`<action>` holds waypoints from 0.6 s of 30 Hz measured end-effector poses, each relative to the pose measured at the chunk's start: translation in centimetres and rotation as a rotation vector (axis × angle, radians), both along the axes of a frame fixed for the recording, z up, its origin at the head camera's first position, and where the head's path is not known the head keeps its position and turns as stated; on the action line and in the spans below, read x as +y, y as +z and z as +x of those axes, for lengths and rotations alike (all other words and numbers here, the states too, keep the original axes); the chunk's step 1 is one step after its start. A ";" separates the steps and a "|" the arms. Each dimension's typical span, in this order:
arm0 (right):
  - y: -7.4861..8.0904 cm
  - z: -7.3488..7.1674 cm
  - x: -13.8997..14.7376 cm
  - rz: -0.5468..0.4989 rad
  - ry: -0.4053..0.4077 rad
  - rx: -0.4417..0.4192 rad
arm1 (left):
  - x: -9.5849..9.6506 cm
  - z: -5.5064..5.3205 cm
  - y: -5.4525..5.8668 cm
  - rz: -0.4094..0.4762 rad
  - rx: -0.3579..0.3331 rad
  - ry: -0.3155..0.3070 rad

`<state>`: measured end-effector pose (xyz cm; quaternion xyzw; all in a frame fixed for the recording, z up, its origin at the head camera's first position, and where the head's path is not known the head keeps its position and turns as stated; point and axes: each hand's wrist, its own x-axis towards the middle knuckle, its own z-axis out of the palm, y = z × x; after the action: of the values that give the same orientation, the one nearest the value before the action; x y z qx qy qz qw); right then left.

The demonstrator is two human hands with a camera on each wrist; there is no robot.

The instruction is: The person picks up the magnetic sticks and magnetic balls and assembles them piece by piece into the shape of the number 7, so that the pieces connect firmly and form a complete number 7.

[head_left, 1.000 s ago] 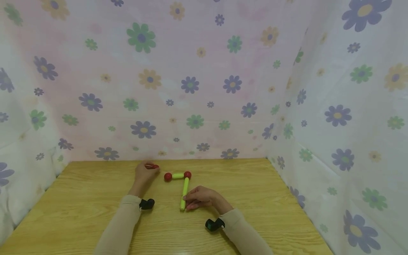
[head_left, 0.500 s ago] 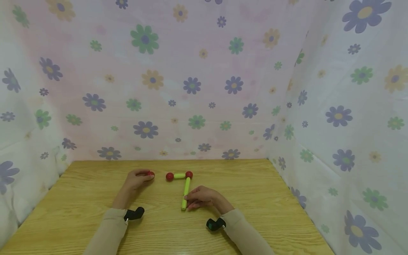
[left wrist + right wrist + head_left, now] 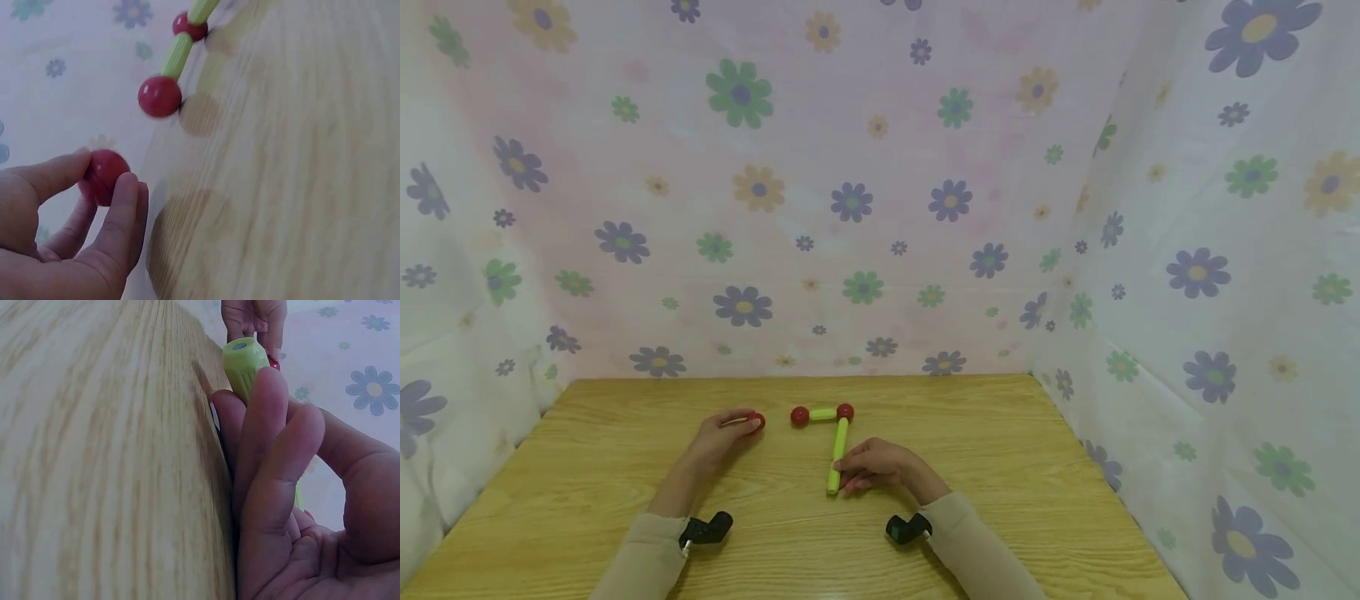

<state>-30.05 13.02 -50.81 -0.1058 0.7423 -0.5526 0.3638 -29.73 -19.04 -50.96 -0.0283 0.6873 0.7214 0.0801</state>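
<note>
Between thumb and fingers, my left hand (image 3: 718,443) pinches a loose red ball (image 3: 105,177); in the left wrist view a seam line runs across the ball. To its right lies an L-shaped piece: a red ball (image 3: 800,416), a short yellow-green rod (image 3: 823,414), a second red ball (image 3: 846,412) at the corner, and a longer yellow-green rod (image 3: 840,442) pointing toward me. My right hand (image 3: 883,464) grips that longer rod near its free end. In the right wrist view the rod's end (image 3: 240,346) shows a small grey disc.
Everything is on a wood-grain table (image 3: 1015,500). Flower-patterned cloth (image 3: 880,167) hangs behind it and along both sides. Black wrist cameras (image 3: 707,528) sit on both wrists, over beige sleeves.
My left hand has drawn back toward me and a little left, with the red ball pinched in it. The right hand and the L-shaped piece have stayed in place.
</note>
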 end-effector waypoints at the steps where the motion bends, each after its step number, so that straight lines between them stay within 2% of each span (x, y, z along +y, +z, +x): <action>1: 0.0 0.0 0.0 0.002 0.000 0.001 | 0.3 0.2 0.0 0.030 -0.007 -0.014; 3: 0.0 -0.1 0.0 0.006 -0.002 0.007 | 1.0 0.6 0.1 0.065 -0.008 -0.042; 6: 0.0 -0.1 0.1 0.007 -0.008 0.016 | 2.3 1.1 0.0 0.067 0.002 -0.062; 13: -0.1 -0.1 0.1 -0.001 0.009 0.012 | 4.5 2.7 -0.3 0.099 -0.015 -0.024; 18: 0.0 0.0 0.1 -0.002 0.004 0.019 | 5.7 3.9 -0.6 0.119 -0.015 -0.018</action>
<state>-30.02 13.15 -50.85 -0.1127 0.7448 -0.5518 0.3578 -25.87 -13.35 -51.55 -0.0230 0.6427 0.7601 0.0933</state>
